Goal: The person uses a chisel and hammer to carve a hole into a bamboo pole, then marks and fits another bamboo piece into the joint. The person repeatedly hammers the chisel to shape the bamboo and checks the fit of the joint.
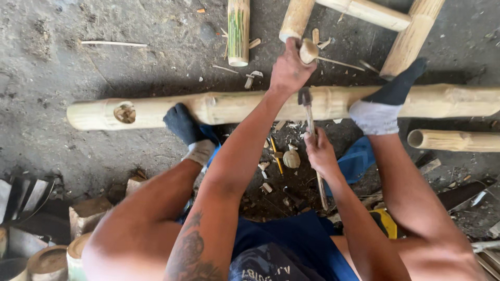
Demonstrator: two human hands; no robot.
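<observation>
On the dusty concrete floor, a long pale bamboo pole (250,106) lies crosswise in front of a seated person, pinned under both socked feet: the dark sock (183,125) on the left, the white-and-dark sock (383,106) on the right. The left hand (289,70) is clenched around a wooden peg (308,50) just above the pole's far edge. The right hand (320,153) grasps the handle of a hammer (307,112), whose metal head rests against the pole's near side, between the two feet. A round hole (124,112) is cut near the pole's left end, with pale fibres showing inside. Wood chips (284,151) lie scattered below the pole. A bamboo frame (364,15) stands beyond.
</observation>
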